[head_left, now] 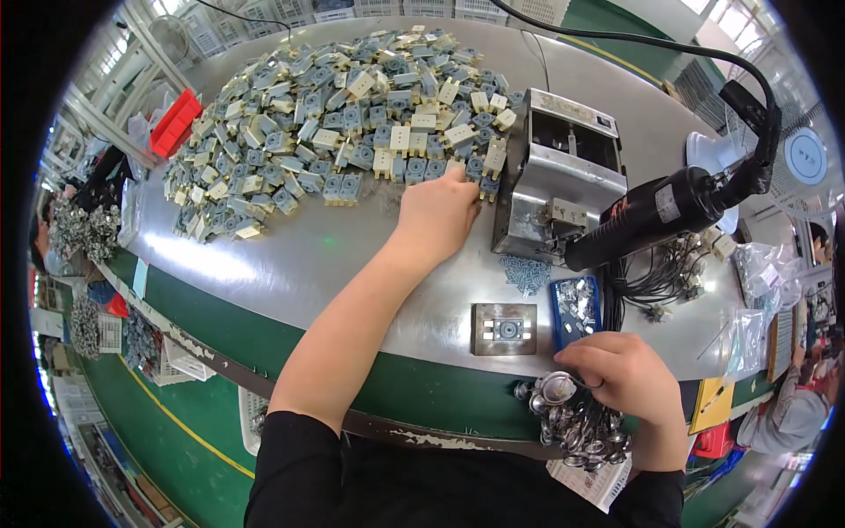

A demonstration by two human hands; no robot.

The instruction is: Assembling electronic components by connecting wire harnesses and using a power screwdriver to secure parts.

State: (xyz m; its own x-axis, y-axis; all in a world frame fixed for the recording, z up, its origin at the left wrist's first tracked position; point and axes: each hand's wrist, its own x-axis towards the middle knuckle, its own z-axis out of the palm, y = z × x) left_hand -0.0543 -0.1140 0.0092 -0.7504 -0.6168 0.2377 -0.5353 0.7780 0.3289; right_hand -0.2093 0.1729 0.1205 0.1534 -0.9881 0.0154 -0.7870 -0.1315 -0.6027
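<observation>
My left hand (pixel 439 216) reaches to the near right edge of a large heap of small grey-and-cream blocks (pixel 352 114). Its fingers are curled down at a cream-topped block, and what sits under them is hidden. On the right, my right hand (pixel 627 374) is closed, thumb and forefinger pinched together, with a thin black wire (pixel 590 385) running into it. Shiny round metal cups (pixel 558 387) hang in a bunch below that hand, over the table's front edge. Between my hands, a square metal fixture (pixel 504 347) lies on the table with one grey block in its recess.
A metal bench device (pixel 563 189) stands behind, with a black cylindrical tool (pixel 647 216) leaning across it. A blue tray (pixel 566 327) holds small metal pieces, beside loose bluish screws (pixel 526 275). Black cables (pixel 647 282) and clear bags (pixel 748 339) lie right; a red bin (pixel 176 123) stands far left.
</observation>
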